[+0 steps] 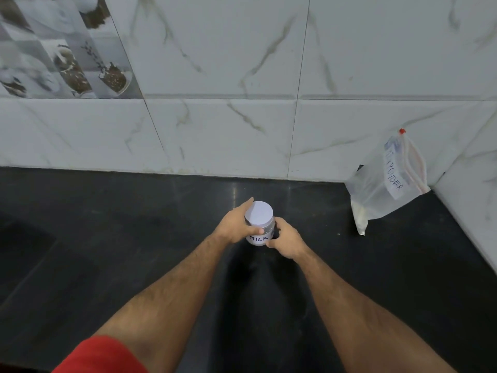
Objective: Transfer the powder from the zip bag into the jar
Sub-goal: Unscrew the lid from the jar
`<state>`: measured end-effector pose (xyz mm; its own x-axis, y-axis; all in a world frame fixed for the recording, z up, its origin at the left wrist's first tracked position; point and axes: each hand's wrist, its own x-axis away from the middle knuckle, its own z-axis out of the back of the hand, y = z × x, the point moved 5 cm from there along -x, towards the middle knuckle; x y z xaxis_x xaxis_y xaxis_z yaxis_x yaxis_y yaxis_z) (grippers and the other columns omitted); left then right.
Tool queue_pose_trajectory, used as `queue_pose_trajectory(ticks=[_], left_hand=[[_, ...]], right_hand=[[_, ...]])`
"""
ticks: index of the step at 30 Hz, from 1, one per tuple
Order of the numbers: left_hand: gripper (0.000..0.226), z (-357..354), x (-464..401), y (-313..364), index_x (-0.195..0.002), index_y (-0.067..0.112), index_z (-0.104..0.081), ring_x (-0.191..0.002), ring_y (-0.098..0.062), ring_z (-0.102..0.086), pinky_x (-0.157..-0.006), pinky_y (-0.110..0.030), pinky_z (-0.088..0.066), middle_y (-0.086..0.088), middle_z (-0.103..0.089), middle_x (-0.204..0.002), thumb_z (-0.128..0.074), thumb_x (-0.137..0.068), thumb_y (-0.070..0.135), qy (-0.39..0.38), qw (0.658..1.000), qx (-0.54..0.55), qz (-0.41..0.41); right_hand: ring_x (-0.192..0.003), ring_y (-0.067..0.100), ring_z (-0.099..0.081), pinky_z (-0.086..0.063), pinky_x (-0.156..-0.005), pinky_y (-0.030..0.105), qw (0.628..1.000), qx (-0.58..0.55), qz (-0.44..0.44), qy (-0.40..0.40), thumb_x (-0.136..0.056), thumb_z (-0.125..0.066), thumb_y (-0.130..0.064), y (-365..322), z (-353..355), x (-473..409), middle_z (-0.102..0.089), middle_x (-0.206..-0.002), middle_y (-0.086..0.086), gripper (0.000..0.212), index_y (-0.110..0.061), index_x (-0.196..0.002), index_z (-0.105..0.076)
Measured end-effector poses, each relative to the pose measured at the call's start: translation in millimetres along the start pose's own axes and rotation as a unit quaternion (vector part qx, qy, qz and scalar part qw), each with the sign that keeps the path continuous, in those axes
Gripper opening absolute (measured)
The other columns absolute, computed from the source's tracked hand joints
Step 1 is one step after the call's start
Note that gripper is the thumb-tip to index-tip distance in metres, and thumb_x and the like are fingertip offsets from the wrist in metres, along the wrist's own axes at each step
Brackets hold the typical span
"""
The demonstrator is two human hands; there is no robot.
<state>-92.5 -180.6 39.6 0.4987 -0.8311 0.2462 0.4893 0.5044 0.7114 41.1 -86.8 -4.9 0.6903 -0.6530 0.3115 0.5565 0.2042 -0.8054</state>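
White-lidded jar [259, 224] labelled "MILK", both hands' fingers [277, 224] clamped around it.

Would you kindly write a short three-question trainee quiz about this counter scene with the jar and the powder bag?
1. True or false: the jar has its white lid on.
2. Which hand holds the lid: (a) the left hand or (b) the right hand?
3. Fill in: the zip bag leans in the ___ of the tiled walls.

Key: 1 true; 2 a, while the right grips the jar body; 3 corner.
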Motion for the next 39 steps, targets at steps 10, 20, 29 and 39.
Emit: queue_pose_trajectory(ticks=[10, 20, 29, 39], left_hand=[[0.069, 18, -8, 10, -0.124, 0.026, -0.061, -0.103, -0.016, -0.068, -0.079, -0.035, -0.059, 0.003, -0.070, -0.117, -0.078, -0.064, 0.056, -0.002, 0.998, 0.068, 0.005], [0.088, 26, 3, 37, -0.149, 0.016, -0.040, -0.125, -0.018, -0.057, -0.111, -0.043, -0.043, 0.000, -0.056, -0.138, -0.068, -0.079, 0.061, -0.081, 0.981, 0.176, -0.026], [0.042, 9, 12, 53, -0.126, 0.020, -0.061, -0.094, -0.019, -0.071, -0.086, -0.035, -0.055, -0.007, -0.072, -0.112, -0.073, -0.086, 0.027, -0.081, 0.941, 0.325, -0.047], [0.039, 2, 19, 60, -0.110, 0.005, -0.067, -0.075, -0.016, -0.069, -0.063, -0.026, -0.054, -0.004, -0.073, -0.090, -0.076, -0.085, 0.034, -0.037, 0.945, 0.321, -0.052]], right_hand=[[-0.115, 0.014, -0.063, -0.057, -0.093, 0.034, 0.992, -0.111, 0.051, -0.019, -0.063, -0.094, -0.025, -5, 7, 17, -0.060, -0.126, -0.007, 0.096, -0.026, -0.142, -0.039], [-0.105, 0.014, -0.064, -0.057, -0.070, 0.021, 0.977, -0.201, 0.077, -0.004, -0.077, -0.085, -0.011, -26, 16, 49, -0.064, -0.113, -0.006, 0.062, -0.027, -0.125, -0.049], [-0.107, 0.012, -0.067, -0.060, -0.090, 0.036, 0.977, -0.176, 0.089, 0.079, -0.054, -0.092, -0.035, -26, 9, 71, -0.067, -0.114, -0.008, 0.090, -0.027, -0.132, -0.048], [-0.097, 0.008, -0.062, -0.055, -0.074, 0.024, 0.968, -0.029, 0.080, 0.238, -0.054, -0.090, -0.043, -45, 12, 98, -0.060, -0.111, -0.012, 0.090, -0.032, -0.129, -0.040]])
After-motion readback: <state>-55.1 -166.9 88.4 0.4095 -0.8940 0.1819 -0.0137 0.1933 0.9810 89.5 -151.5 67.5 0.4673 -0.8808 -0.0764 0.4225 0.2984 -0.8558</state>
